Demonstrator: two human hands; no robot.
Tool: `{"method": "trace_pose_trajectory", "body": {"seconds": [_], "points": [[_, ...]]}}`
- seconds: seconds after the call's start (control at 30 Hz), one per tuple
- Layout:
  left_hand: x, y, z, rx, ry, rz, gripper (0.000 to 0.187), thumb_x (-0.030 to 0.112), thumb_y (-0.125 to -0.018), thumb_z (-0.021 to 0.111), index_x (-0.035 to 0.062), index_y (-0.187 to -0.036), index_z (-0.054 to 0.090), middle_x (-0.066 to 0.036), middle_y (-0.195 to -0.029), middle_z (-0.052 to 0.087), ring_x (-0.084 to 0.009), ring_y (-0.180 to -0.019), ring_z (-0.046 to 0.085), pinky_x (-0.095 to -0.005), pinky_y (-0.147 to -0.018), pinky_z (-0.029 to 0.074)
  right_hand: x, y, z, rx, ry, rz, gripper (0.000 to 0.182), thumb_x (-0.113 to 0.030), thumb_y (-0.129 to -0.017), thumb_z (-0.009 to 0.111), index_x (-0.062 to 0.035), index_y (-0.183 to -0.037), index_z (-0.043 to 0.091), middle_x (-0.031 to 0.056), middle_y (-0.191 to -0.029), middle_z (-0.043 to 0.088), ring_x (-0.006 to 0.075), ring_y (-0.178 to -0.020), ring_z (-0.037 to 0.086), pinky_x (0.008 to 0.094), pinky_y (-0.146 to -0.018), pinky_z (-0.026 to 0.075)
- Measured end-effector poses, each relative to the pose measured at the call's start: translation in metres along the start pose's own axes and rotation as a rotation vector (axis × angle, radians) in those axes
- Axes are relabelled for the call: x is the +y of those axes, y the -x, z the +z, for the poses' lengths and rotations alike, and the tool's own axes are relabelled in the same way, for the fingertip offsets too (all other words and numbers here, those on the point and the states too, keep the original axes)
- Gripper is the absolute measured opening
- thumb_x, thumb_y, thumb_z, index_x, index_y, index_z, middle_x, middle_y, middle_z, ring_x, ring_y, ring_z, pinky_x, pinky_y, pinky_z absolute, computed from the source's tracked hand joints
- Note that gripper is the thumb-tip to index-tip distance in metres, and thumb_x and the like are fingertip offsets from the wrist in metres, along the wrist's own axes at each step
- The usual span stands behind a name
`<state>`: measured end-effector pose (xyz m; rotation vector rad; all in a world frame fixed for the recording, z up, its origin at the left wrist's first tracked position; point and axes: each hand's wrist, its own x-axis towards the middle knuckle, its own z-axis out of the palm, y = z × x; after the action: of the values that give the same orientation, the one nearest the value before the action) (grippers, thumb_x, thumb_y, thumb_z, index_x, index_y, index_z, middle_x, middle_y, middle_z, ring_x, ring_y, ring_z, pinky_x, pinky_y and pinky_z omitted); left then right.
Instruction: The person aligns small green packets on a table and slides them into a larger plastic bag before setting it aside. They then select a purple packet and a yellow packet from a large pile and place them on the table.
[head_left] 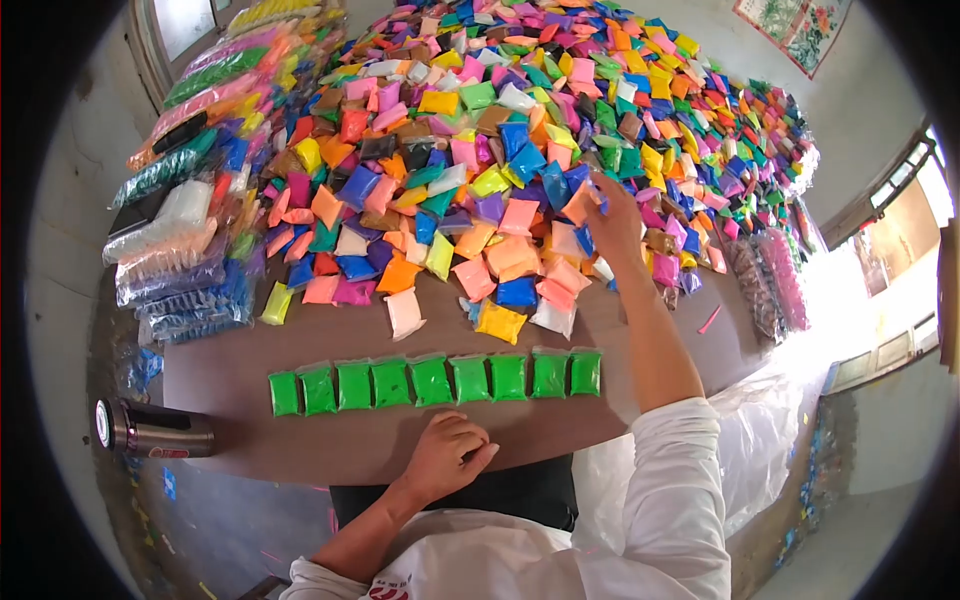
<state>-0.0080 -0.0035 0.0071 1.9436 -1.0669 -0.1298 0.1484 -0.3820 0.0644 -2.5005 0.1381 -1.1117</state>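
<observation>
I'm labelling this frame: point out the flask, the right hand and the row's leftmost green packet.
Flask (165, 432): head view, side of body.
Right hand (614, 220): head view, its back.
Row's leftmost green packet (285, 394): head view, middle.

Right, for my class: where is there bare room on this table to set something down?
Bare tabletop runs between the flask and the row of green packets, between that row and the heap of coloured packets, and right of the right arm, around a small pink strip. The heap and the stacked bags at left are crowded.
</observation>
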Motion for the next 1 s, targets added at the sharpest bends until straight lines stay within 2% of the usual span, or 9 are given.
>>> {"method": "trace_pose_trajectory", "body": {"seconds": [0.07,0.17,0.27,0.4,0.57,0.67,0.77,0.87,1.0], "points": [[0.0,0.0,0.001,-0.001,-0.012,-0.006,0.014,0.016,-0.086,0.075,0.0063,-0.076,0.069,-0.003,-0.085,0.071,-0.0234,-0.081,0.067,-0.0427,-0.097,0.049,-0.01,-0.002,0.005,-0.09,0.137,-0.151,0.051,-0.02,-0.084,0.076,-0.0107,-0.131,0.062,0.0227,-0.131,0.06,0.0391,-0.119,0.059,0.0466,-0.099,0.049],[0.001,-0.001,0.002,0.005,-0.035,-0.005,0.014,0.016,-0.085,0.075,0.0064,-0.076,0.069,-0.003,-0.084,0.071,-0.0233,-0.081,0.067,-0.0426,-0.096,0.049,-0.029,0.009,0.018,-0.181,0.231,-0.201,0.062,-0.018,-0.074,0.079,-0.0144,-0.132,0.059,0.0216,-0.142,0.05,0.0423,-0.129,0.049,0.0516,-0.104,0.044],[0.003,-0.001,0.003,0.017,-0.038,-0.014,0.014,0.015,-0.084,0.075,0.0061,-0.076,0.069,-0.003,-0.083,0.071,-0.0235,-0.08,0.067,-0.0424,-0.096,0.049,-0.014,0.01,0.028,-0.179,0.136,-0.176,0.065,-0.017,-0.072,0.079,-0.014,-0.133,0.058,0.0204,-0.143,0.049,0.0412,-0.132,0.046,0.0505,-0.105,0.044],[0.005,-0.003,0.002,0.006,-0.034,-0.032,0.015,0.018,-0.086,0.074,0.0059,-0.078,0.07,-0.004,-0.081,0.071,-0.0248,-0.084,0.067,-0.0408,-0.094,0.049,-0.006,0.016,0.033,-0.096,0.117,-0.187,0.057,-0.013,-0.073,0.077,-0.0093,-0.127,0.058,0.0198,-0.137,0.051,0.0406,-0.131,0.047,0.0488,-0.106,0.043],[0.006,-0.003,0.006,0.04,-0.076,-0.017,0.013,0.014,-0.084,0.075,0.0057,-0.076,0.068,-0.004,-0.08,0.07,-0.0256,-0.081,0.066,-0.0411,-0.093,0.049,-0.002,0.026,0.025,-0.015,0.042,-0.212,0.035,-0.01,-0.081,0.072,-0.0089,-0.115,0.064,0.0092,-0.117,0.061,0.0317,-0.117,0.057,0.0455,-0.096,0.046],[0.005,-0.002,0.008,0.055,-0.094,-0.018,0.013,0.013,-0.083,0.075,0.0056,-0.075,0.068,-0.004,-0.079,0.07,-0.0254,-0.079,0.066,-0.0417,-0.093,0.05,0.013,0.026,0.019,-0.004,0.078,-0.221,0.031,-0.009,-0.082,0.07,-0.0088,-0.112,0.065,0.0097,-0.114,0.063,0.0305,-0.115,0.058,0.0447,-0.095,0.046],[0.004,-0.003,0.011,0.072,-0.106,-0.015,0.012,0.012,-0.083,0.075,0.0056,-0.075,0.068,-0.005,-0.078,0.07,-0.0256,-0.079,0.066,-0.0416,-0.092,0.05,0.038,0.017,0.004,0.056,0.141,-0.161,0.028,-0.007,-0.082,0.068,-0.0088,-0.109,0.066,0.011,-0.106,0.066,0.0313,-0.109,0.062,0.0455,-0.093,0.047],[0.005,-0.002,0.012,0.084,-0.114,-0.02,0.012,0.011,-0.081,0.075,0.0056,-0.074,0.068,-0.005,-0.078,0.07,-0.0257,-0.079,0.066,-0.0414,-0.091,0.05,0.076,0.007,-0.019,-0.019,0.081,-0.076,0.03,-0.008,-0.082,0.07,-0.0049,-0.112,0.067,0.0138,-0.108,0.071,0.0365,-0.104,0.065,0.0469,-0.092,0.05],[0.005,-0.003,0.013,0.087,-0.134,-0.024,0.012,0.009,-0.08,0.076,0.0055,-0.072,0.067,-0.004,-0.077,0.069,-0.0257,-0.079,0.066,-0.0412,-0.09,0.051,0.103,0.002,-0.036,0.07,0.207,-0.064,0.026,-0.008,-0.08,0.07,-0.0072,-0.106,0.069,0.0145,-0.098,0.071,0.038,-0.099,0.065,0.0481,-0.09,0.05]]}}
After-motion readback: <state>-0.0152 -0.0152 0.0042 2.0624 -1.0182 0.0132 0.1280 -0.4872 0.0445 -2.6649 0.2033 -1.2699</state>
